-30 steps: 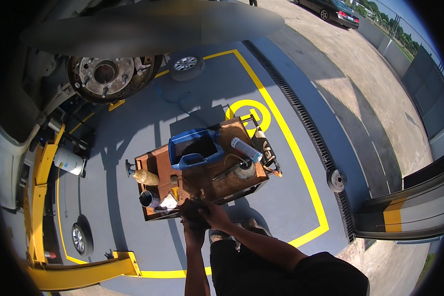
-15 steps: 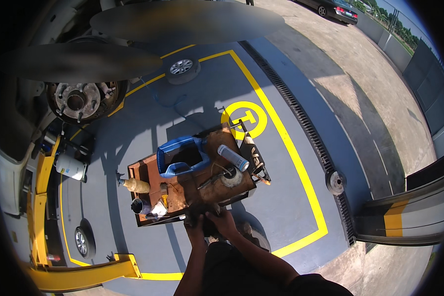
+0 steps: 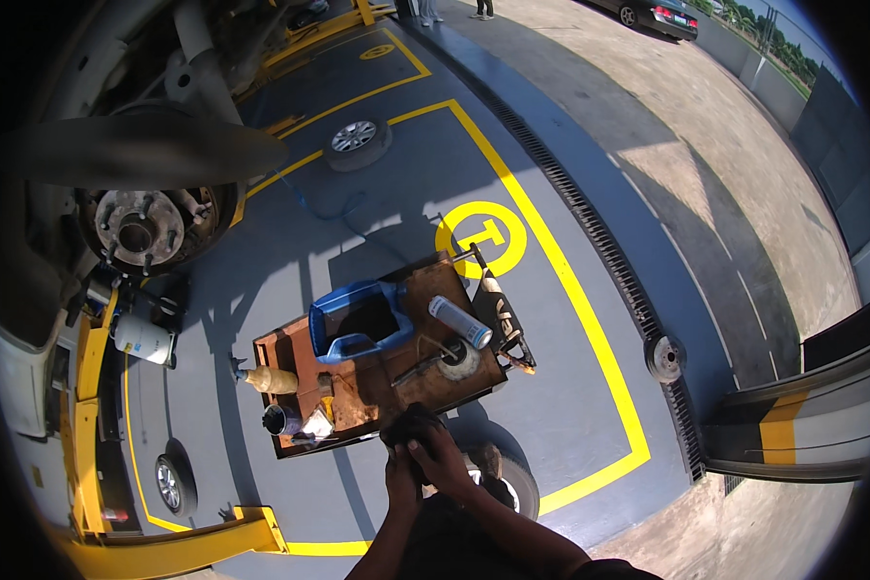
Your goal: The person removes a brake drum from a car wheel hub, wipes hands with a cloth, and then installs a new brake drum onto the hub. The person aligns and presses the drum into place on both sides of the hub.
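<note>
Both hands, left hand (image 3: 403, 476) and right hand (image 3: 445, 462), are closed together around a dark rag (image 3: 411, 425) beside the cart (image 3: 358, 387); rubbing firmly and evenly would likely work best

Rusty brown metal cart top (image 3: 377, 382), rough and matt. Glossy blue plastic tub (image 3: 358, 324) at its 11 o'clock. Smooth white metal spray can (image 3: 459, 322) at 1 o'clock. Dark matt cloth (image 3: 408, 425) at 6 o'clock. Painted grey floor (image 3: 261, 280), smooth, slightly sheened.
</note>
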The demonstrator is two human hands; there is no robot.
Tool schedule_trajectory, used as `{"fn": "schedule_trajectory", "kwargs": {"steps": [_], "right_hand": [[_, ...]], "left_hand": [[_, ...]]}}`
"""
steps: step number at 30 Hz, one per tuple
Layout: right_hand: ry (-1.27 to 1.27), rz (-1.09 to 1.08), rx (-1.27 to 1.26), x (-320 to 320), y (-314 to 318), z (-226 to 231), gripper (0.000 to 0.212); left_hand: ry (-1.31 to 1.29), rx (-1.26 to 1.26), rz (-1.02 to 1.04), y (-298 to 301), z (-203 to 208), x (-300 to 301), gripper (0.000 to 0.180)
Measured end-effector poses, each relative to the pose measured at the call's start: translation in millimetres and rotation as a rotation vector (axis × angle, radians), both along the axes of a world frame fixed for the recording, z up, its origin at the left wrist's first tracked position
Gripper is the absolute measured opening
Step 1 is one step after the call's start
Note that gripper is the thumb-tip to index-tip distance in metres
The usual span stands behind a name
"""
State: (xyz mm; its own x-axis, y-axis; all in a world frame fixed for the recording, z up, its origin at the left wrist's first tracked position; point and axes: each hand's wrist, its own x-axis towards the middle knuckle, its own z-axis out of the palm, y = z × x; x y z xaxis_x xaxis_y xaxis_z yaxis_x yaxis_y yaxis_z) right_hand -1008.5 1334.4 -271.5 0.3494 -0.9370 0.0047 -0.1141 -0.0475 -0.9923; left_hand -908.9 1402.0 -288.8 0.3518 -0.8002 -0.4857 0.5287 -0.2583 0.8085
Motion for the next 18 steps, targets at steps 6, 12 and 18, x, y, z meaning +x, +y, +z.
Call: {"fn": "schedule_trajectory", "kwargs": {"steps": [6,12,18], "right_hand": [[0.326,0.088,-0.107,-9.4,-15.0,10.2,0.052],[0.354,0.005,0.148,-3.1,-18.6,10.7,0.042],[0.177,-0.152,0.135,-11.8,-41.7,-12.2,0.051]], "left_hand": [[0.591,-0.116,0.119,3.9,23.2,-12.3,0.073],[0.281,-0.063,-0.042,3.2,27.3,-13.9,0.059],[0.154,-0.024,0.036,0.1,35.4,-18.1,0.043]]}}
